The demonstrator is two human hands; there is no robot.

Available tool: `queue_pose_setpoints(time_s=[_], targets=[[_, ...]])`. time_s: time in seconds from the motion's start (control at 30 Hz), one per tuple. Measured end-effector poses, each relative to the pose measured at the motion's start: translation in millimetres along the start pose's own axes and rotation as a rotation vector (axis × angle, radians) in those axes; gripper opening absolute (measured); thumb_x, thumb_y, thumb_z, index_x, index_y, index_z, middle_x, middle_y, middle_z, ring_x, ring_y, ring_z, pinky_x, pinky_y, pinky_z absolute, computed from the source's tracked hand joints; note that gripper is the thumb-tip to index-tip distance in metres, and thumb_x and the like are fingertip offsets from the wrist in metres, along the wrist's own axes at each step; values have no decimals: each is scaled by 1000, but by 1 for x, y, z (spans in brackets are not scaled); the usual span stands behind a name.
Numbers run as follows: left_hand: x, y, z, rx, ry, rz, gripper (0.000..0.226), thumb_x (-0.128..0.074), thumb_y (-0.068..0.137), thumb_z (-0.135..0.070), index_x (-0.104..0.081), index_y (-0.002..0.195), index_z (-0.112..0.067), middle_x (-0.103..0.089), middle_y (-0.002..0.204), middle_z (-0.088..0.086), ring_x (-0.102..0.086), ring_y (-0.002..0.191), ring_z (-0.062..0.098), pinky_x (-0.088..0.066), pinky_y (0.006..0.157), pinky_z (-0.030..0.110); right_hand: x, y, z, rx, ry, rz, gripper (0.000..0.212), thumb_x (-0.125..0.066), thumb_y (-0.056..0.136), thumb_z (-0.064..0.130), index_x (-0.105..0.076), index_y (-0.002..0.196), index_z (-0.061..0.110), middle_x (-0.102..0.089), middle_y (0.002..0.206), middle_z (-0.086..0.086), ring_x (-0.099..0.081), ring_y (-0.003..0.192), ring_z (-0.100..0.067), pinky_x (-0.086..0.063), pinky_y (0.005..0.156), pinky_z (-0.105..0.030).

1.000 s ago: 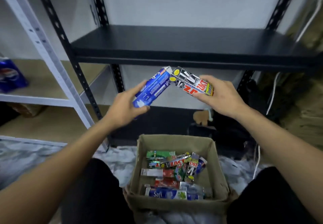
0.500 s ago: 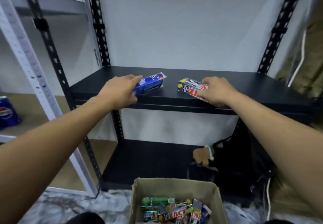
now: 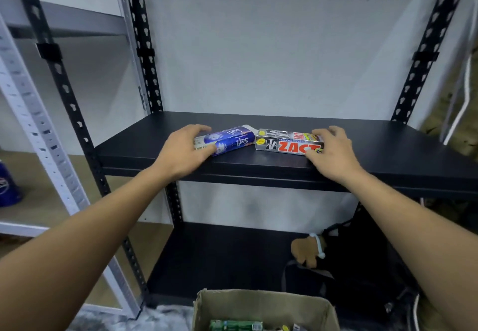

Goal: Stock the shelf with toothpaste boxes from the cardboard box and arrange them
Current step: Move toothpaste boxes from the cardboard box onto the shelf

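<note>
Since half a second ago you have turned both toothpaste boxes from their slanted, separated positions so they now run nearly end to end along the front part of the black shelf [image 3: 388,147]. Your left hand [image 3: 182,151] grips the left end of the blue Safi box [image 3: 234,140]: the thumb lies along its front face and the fingers curl over its top. That box lies flat, with its right end angled slightly toward the back wall. Your right hand [image 3: 333,151] holds the right end of the silver Zact box [image 3: 282,144], fingers draped over the top edge and thumb pressed against the front face beside the red lettering. This box rests on its long side, roughly parallel to the shelf's front edge. The inner ends of the two boxes meet or almost meet between your hands; you cannot tell which. Both boxes sit left of the shelf's middle, with bare board stretching to the right. Below you, at the bottom edge of the view, the cardboard box [image 3: 261,305] stands open on the floor, with a green toothpaste box [image 3: 235,326] showing inside. On the lower shelf, a dark bag [image 3: 362,266] with a brown tag [image 3: 305,251] lies at the right. A blue container [image 3: 7,188] stands on the pale rack to your left.
</note>
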State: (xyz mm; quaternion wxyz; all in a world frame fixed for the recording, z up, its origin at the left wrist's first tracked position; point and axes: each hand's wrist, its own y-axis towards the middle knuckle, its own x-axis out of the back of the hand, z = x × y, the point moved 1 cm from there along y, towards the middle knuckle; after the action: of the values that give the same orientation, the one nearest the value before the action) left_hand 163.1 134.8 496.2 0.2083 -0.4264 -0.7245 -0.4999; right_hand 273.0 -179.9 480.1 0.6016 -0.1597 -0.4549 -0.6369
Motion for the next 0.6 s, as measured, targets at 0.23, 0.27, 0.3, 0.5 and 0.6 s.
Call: queue_pose_setpoints(time_s=[0.23, 0.27, 0.3, 0.5, 0.6], targets=[[8, -2, 37, 190, 117, -78, 52, -70, 85, -51, -62, 126, -19, -68, 121, 1, -61, 109, 23, -49, 93, 41, -2, 15, -5, -76, -31, -56, 52, -70, 88, 27, -51, 135, 19, -41, 137, -10, -46, 124, -32, -43, 97, -36], [8, -2, 39, 241, 116, -107, 54, -71, 84, -51, -62, 126, -18, -67, 121, 3, -60, 111, 24, -49, 93, 41, -2, 14, -4, -84, -28, -74, 51, -73, 85, 30, -53, 131, 19, -42, 133, -10, -47, 122, -32, -44, 95, -36], [8, 0, 42, 281, 112, -133, 55, -72, 83, -52, -62, 124, -17, -67, 120, 4, -60, 110, 25, -49, 93, 41, -2, 13, -4, -90, -27, -95, 51, -75, 83, 35, -54, 127, 20, -43, 129, -10, -48, 119, -33, -44, 94, -37], [6, 7, 47, 326, 99, -192, 52, -76, 72, -62, -62, 102, -21, -60, 107, 0, -57, 96, 19, -47, 81, 38, -5, 10, 0, -52, -35, -53, 49, -69, 73, 56, -46, 106, 28, -55, 115, 0, -52, 110, -27, -41, 92, -43], [-3, 6, 46, 293, 131, -108, 50, -68, 79, -64, -60, 112, -27, -57, 111, -4, -53, 101, 18, -37, 86, 40, -5, 13, 0, -23, 62, 13, 45, -72, 73, 49, -46, 105, 30, -59, 117, 3, -55, 106, -24, -45, 92, -44]])
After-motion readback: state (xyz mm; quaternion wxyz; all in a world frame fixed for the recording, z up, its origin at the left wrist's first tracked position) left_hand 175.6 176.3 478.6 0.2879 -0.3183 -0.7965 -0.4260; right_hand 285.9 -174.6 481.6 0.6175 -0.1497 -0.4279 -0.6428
